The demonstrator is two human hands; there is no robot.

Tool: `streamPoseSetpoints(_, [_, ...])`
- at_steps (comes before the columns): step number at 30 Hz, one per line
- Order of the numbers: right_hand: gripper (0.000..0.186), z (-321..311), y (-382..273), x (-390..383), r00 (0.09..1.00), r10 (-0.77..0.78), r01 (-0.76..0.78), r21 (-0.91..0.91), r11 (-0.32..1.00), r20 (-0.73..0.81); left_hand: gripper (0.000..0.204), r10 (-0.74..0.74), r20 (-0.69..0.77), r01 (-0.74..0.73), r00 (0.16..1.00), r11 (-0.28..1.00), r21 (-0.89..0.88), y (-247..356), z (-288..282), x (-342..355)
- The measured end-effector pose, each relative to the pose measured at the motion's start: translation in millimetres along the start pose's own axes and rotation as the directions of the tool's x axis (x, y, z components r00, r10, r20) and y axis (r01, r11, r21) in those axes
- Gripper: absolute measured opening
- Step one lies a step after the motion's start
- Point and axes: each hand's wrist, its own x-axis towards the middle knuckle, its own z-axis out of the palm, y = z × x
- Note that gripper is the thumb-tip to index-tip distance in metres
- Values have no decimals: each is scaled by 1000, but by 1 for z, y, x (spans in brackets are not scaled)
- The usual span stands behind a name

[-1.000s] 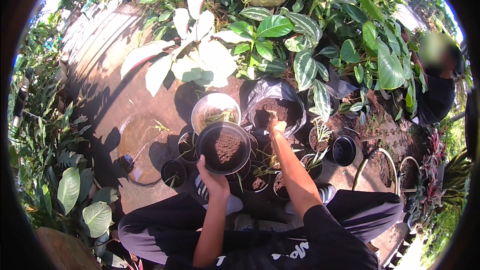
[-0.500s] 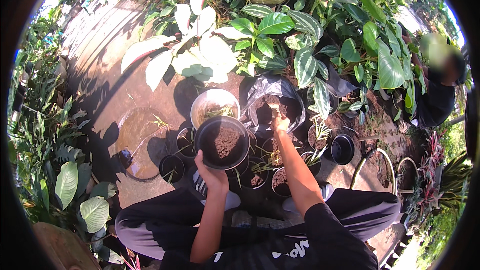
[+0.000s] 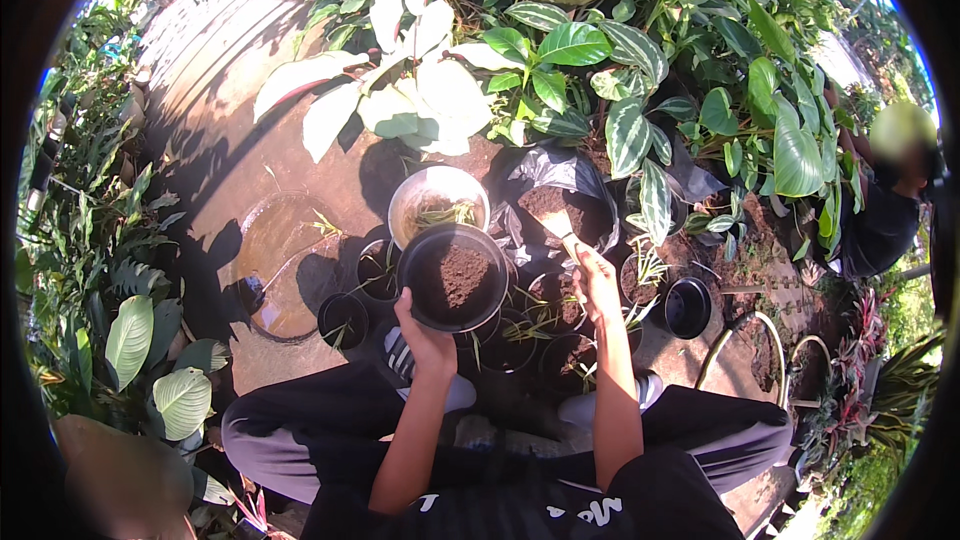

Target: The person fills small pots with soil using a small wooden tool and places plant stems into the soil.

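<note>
My right fingers, closed round the handle of a pale scoop (image 3: 556,225), have drawn back toward the body from the black bag (image 3: 552,164), so I judge the right hand (image 3: 598,288) is finishing a dig. The blade points beyond those fingers over the bag's near side; near-left of the bag, my left hand (image 3: 428,342), thumb at the rim, other fingers hidden, supports a black pot (image 3: 418,285) holding soil (image 3: 461,275).

Bucket (image 3: 425,182) sits just left of the soil bag (image 3: 560,170), bunch of pots (image 3: 343,322) in front, plants (image 3: 572,44) along the ground's (image 3: 340,175) far edge.
</note>
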Motion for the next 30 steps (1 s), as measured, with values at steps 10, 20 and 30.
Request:
streamPoseSetpoints(10, [31,27,-79,-47,924,-156,227,-174,958,350,58,-21,1,21,1000,999,24,1,1,0])
streamPoseSetpoints(20, [31,47,-80,-52,784,-394,501,-114,858,479,59,-20,28,18,999,999,46,-2,5,2])
streamPoseSetpoints(30, [14,-29,-52,-1,987,-156,155,-25,988,-43,58,48,2,-47,999,998,-42,8,4,3])
